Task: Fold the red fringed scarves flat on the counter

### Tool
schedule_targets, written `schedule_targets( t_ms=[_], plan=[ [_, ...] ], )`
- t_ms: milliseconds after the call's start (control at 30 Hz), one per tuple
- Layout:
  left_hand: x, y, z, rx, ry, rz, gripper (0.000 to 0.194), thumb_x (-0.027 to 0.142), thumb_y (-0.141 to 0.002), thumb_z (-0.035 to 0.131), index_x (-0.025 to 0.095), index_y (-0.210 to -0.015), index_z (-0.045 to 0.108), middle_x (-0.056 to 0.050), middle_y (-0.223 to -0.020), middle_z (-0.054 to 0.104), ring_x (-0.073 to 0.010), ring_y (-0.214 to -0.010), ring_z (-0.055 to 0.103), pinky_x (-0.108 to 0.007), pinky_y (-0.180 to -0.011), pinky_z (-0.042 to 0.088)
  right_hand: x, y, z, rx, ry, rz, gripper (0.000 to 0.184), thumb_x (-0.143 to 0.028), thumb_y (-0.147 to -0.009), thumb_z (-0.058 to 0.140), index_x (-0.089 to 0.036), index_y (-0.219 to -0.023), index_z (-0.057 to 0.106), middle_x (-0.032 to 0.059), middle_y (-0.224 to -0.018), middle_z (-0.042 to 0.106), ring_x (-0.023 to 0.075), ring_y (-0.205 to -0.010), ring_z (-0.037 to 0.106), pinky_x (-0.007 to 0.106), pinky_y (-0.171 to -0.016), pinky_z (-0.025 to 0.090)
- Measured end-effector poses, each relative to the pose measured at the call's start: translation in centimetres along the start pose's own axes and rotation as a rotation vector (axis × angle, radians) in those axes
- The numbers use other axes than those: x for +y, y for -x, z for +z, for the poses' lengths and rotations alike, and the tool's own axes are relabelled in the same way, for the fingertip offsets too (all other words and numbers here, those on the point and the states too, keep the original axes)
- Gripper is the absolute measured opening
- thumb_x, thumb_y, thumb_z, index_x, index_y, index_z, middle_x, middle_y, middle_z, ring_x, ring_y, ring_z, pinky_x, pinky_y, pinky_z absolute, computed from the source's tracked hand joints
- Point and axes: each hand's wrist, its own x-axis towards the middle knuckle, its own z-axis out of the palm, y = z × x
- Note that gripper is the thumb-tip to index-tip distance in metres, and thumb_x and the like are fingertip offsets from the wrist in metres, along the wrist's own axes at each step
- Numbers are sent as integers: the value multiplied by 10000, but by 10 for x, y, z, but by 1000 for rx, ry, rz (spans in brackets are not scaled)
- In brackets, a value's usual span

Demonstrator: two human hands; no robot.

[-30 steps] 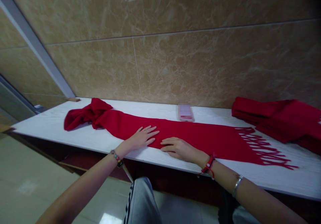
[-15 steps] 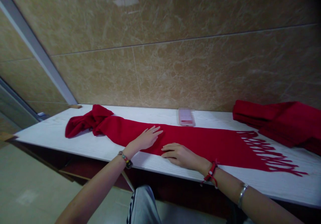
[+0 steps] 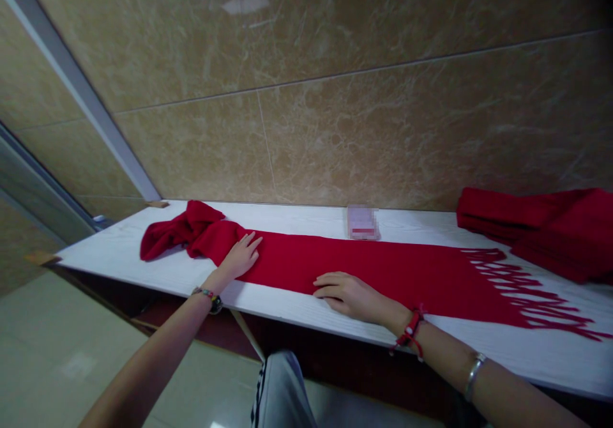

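A red scarf lies lengthwise along a white wood-grained counter, flat in its middle and right part. Its fringe spreads out at the right end, while the left end is bunched into a loose heap. My left hand lies flat with fingers stretched on the scarf, just right of that heap. Near the scarf's front edge, my right hand rests palm down on the cloth, fingers extended and slightly curved. Neither hand grips the fabric.
A second red cloth, folded, lies at the back right of the counter. A small pale pack, partly blurred, sits behind the scarf by the marble-patterned wall. Open shelving is below the counter's front edge.
My left hand has slid left along the scarf toward the bunched end, smoothing more cloth behind it. My right hand has stayed at nearly the same spot. The view has shifted slightly.
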Motion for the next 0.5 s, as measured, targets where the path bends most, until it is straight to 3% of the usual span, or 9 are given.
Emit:
schedule_targets(
  t_ms=[67, 133, 233, 333, 400, 500],
  plan=[
    [6, 4, -3, 118, 28, 88, 393, 159, -838, 345, 93, -1204, 473, -170, -1243, 443, -232, -1127, 448, -383, -952, 375, 0, 0, 0, -2, 0, -2, 246, -174, -850, 463, -200, -1008, 650, 60, -1095, 621, 160, -1052, 531, 317, -947, 397],
    [13, 9, -6, 149, 73, 190, 332, 152, -843, 349, 112, -1120, 526, -136, -1106, 505, -195, -1011, 504, -343, -911, 411, 0, 0, 0, 4, -1, -9, 247, -169, -848, 460, -196, -1003, 649, 61, -1090, 623, 158, -1049, 534, 310, -944, 400],
    [17, 15, -10, 49, 142, 341, 275, 177, -843, 390, 150, -1070, 541, -94, -1036, 524, -172, -966, 511, -322, -890, 427, 4, 1, 2, 63, 22, 18, 272, -183, -840, 470, -200, -1070, 615, 68, -1115, 612, 168, -1081, 514, 350, -968, 377],
    [9, 21, -15, -21, 178, 388, 285, 205, -836, 425, 154, -1102, 517, -93, -1098, 517, -170, -1033, 487, -328, -939, 394, 9, 2, 6, 153, 94, 187, 378, -244, -828, 493, -195, -1203, 516, 103, -1232, 531, 211, -1178, 430, 446, -995, 324],
    [3, 27, -19, -44, 179, 392, 306, 219, -839, 426, 150, -1125, 508, -105, -1165, 498, -176, -1101, 455, -331, -970, 364, 12, 2, 9, 130, 129, 287, 418, -279, -824, 498, -194, -1234, 486, 115, -1280, 485, 226, -1214, 389, 474, -1000, 300],
    [-8, 38, -22, -105, 154, 379, 356, 256, -859, 400, 162, -1194, 479, -114, -1293, 430, -185, -1196, 388, -331, -997, 329, 13, 2, 11, 25, 156, 303, 376, -290, -843, 471, -209, -1207, 517, 97, -1276, 494, 218, -1220, 383, 473, -1019, 261]
  ],
)
